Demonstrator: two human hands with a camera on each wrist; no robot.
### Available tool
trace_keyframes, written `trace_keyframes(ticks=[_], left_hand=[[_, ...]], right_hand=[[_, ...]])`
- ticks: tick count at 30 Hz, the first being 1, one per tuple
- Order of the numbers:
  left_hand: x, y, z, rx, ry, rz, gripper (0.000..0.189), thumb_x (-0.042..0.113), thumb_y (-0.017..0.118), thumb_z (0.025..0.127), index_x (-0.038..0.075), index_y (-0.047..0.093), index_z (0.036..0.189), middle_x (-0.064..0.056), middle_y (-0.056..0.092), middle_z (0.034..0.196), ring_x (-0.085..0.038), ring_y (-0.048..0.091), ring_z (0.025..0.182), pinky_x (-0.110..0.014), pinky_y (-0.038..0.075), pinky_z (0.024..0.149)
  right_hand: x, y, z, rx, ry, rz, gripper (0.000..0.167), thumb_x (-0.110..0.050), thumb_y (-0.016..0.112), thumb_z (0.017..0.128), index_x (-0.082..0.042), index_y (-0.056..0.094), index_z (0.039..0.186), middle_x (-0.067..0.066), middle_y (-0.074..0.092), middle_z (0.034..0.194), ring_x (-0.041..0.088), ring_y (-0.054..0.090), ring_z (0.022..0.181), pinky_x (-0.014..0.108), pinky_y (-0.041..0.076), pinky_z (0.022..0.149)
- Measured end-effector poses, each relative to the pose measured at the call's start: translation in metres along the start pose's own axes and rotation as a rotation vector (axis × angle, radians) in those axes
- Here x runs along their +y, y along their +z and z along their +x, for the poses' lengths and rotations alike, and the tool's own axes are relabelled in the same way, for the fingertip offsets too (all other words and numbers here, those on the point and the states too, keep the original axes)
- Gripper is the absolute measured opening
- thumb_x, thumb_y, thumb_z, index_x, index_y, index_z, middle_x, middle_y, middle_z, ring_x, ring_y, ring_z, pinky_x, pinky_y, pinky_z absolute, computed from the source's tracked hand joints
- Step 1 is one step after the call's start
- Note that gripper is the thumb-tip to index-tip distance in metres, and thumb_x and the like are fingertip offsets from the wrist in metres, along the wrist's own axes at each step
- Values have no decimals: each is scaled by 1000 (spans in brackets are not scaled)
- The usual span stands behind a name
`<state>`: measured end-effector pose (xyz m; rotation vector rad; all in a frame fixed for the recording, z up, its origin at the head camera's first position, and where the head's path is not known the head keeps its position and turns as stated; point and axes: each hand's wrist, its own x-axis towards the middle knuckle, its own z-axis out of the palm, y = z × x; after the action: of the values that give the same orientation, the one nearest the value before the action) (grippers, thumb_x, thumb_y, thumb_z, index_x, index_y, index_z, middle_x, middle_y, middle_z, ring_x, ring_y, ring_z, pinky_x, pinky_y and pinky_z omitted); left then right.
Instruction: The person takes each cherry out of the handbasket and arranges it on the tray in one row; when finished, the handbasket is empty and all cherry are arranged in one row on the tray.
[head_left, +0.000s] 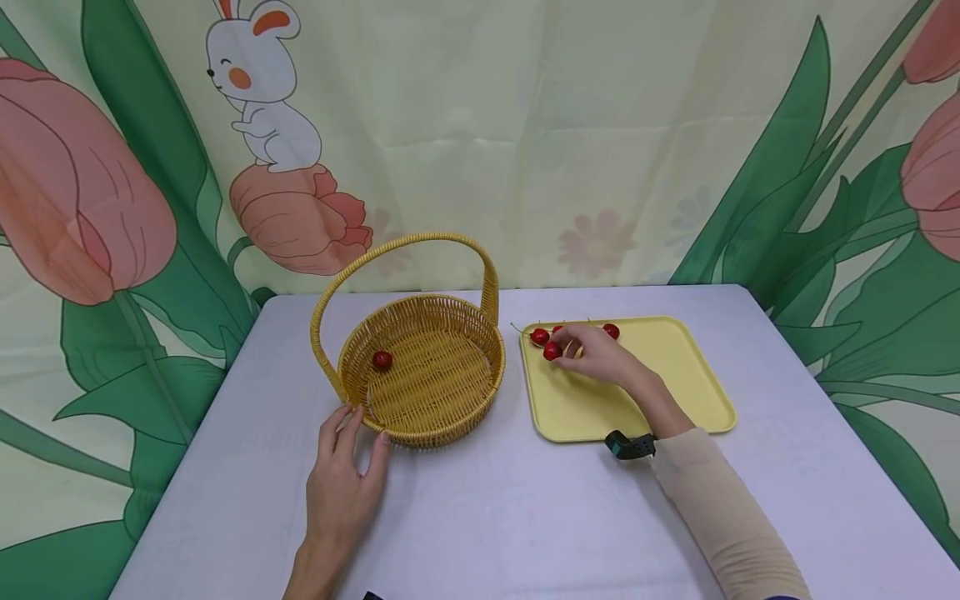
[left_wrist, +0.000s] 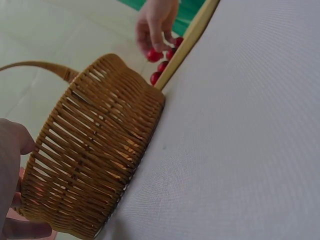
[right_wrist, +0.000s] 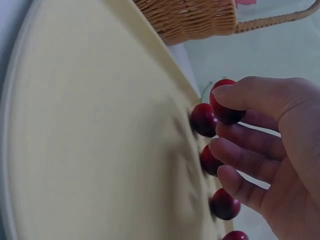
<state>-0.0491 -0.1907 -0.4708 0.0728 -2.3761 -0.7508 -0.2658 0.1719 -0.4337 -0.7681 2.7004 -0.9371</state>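
My right hand [head_left: 595, 357] pinches a red cherry [right_wrist: 227, 102] between thumb and fingertips, over the back left of a yellow tray [head_left: 637, 400]. Close beneath it, several more cherries [right_wrist: 225, 204] lie along the tray's edge, some partly hidden by the fingers in the head view. A round woven basket [head_left: 420, 433] with a tall arched handle stands left of the tray. Inside it, towards the left, lies one cherry [head_left: 382, 360]. My left hand [head_left: 347, 479] rests with spread thumb and fingers against the basket's front left rim.
A white cloth [head_left: 510, 508] covers the table. Behind it hangs a curtain [head_left: 465, 125] printed with tulips and a rabbit. The basket's handle [head_left: 420, 239] rises high above its bowl. A dark band [head_left: 628, 446] sits at my right wrist.
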Motion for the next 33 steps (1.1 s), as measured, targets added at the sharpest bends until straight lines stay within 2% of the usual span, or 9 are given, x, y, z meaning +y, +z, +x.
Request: trace_keyframes(ticks=[5,10,18,25,33], left_hand=[[-1,0,-1,3,2,-1,50,21,72,90,-4,60,133,-17,54,139,-36,67,112,-48,60,71],[-1,1,-1,3,6,1,51,21,72,90,-4,60,133,-17,54,138,-37,68,110,-46,60,68],[-2,2,-1,-7,-1,5,51,22,72,91,-3,60,133,-16,54,139,-37,69,107,-45,60,67],[-1,1,0,-13,-11,7,52,23,72,91,-3,59,134,-15,53,140,-36,67,111,-46,60,70],[-1,1,0,-6,-3,3,51,21,72,91,-4,60,134,-16,53,139,-37,68,109,-46,60,68]], right_hand=[[6,9,3,-17,26,-22,37,-22,76,89,-6,66,121,6,68,101,18,63,90,33,54,81],[8,17,5,-39,47,-19,37,-21,76,89,-5,66,121,6,67,100,18,60,88,30,52,76],[8,19,6,-26,47,-9,35,-20,75,90,-5,67,120,5,66,100,18,59,87,29,52,74],[9,8,-1,10,71,-36,33,-23,74,91,-9,68,120,5,67,107,18,59,90,30,51,77],[21,-19,-11,65,39,-59,39,-15,73,91,0,64,126,12,67,105,21,59,88,28,49,72]])
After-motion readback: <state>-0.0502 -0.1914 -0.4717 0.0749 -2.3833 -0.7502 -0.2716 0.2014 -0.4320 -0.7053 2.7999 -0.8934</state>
